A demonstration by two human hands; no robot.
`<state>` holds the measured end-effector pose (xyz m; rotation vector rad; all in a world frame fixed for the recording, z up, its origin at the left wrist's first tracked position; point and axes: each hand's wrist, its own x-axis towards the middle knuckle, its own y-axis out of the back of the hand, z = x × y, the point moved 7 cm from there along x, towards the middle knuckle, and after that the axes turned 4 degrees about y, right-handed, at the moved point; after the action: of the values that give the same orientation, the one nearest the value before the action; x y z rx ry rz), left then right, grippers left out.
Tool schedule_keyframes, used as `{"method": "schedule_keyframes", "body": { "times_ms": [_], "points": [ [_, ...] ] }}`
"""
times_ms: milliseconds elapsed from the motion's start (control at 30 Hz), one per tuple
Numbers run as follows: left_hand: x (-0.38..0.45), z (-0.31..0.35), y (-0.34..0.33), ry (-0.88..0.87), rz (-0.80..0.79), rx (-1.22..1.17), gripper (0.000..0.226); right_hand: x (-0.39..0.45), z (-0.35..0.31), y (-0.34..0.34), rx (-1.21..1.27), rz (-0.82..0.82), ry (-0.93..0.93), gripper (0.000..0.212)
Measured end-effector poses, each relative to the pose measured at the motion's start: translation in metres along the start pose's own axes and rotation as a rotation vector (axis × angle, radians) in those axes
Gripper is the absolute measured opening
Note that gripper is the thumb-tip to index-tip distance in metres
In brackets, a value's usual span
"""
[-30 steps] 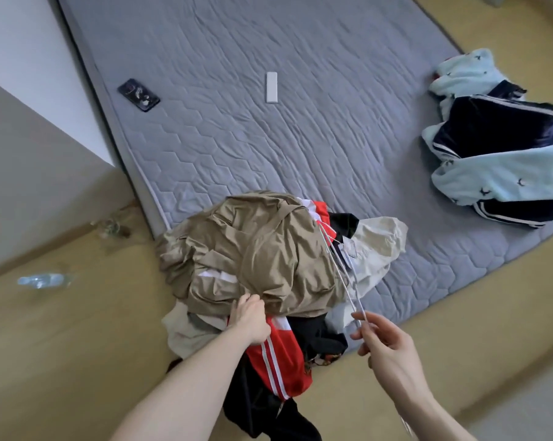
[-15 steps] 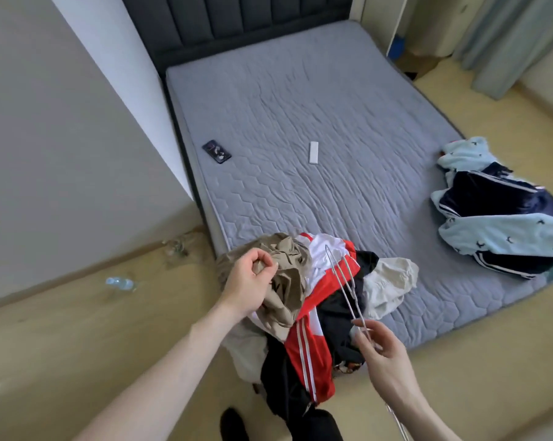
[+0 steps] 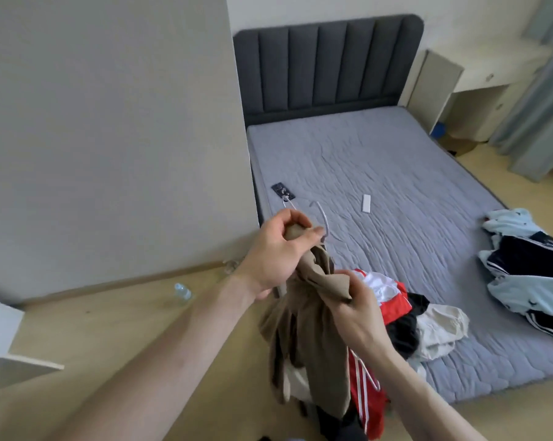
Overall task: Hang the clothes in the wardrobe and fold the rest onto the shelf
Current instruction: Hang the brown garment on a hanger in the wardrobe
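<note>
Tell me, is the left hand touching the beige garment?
Touching. The head view shows the left hand pinching the beige garment at its top, fingers curled round the cloth.

One view only, from the person's head, looking forward and down across the grey quilted mattress (image 3: 396, 192) towards the dark padded headboard (image 3: 326, 62); the wide lens bends the pale wall (image 3: 109, 122) at left. Both forearms rise from the bottom edge, very near, and the light wooden floor (image 3: 116, 316) sits just below the lens
</note>
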<state>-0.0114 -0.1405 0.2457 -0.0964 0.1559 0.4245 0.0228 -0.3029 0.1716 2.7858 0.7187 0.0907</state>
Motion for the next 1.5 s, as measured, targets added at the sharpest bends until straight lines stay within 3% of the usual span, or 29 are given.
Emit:
{"method": "schedule_keyframes", "body": {
  "times_ms": [100,167,367,467,567,700,767,900,1000,1233,1400,1500],
  "points": [
    [-0.013,0.011,0.048,0.004,0.007,0.163,0.050,0.001,-0.028,-0.010,0.018,-0.055,0.035,0.035],
    [-0.024,0.010,0.074,0.042,-0.035,0.149,0.065,0.001,-0.036,-0.015,0.038,-0.079,0.015,0.046],
    [-0.060,0.011,0.145,-0.041,-0.006,-0.187,0.056,-0.004,-0.047,-0.024,0.203,-0.104,-0.145,0.031],
    [-0.082,-0.029,0.159,0.009,0.054,0.048,0.076,-0.004,-0.039,-0.036,0.247,-0.062,-0.232,0.015],
    [-0.097,-0.104,0.147,0.234,0.046,0.238,0.103,-0.007,-0.042,-0.052,0.284,-0.064,-0.284,0.024],
    [-0.116,-0.191,0.115,0.624,-0.034,-0.022,0.084,-0.010,-0.049,-0.065,0.322,-0.067,-0.324,0.022],
    [-0.118,-0.215,0.103,0.692,-0.025,-0.015,0.075,-0.010,-0.049,-0.069,0.325,-0.080,-0.343,0.024],
    [-0.099,-0.244,0.100,0.712,0.186,-0.030,0.033,-0.015,-0.051,-0.072,0.328,-0.109,-0.348,0.028],
    [-0.092,-0.228,0.121,0.612,0.150,0.332,0.020,-0.012,-0.050,-0.056,0.336,-0.078,-0.321,0.029],
    [-0.067,-0.136,0.217,0.247,0.389,0.162,0.014,-0.006,-0.036,0.013,0.181,0.076,-0.257,0.030],
    [-0.074,-0.044,0.220,0.077,0.428,0.228,0.018,0.001,-0.017,0.026,0.110,0.120,-0.244,0.028],
    [-0.076,-0.008,0.218,-0.084,0.449,0.400,0.026,0.006,-0.010,0.029,0.045,0.136,-0.206,0.034]
  ]
}}
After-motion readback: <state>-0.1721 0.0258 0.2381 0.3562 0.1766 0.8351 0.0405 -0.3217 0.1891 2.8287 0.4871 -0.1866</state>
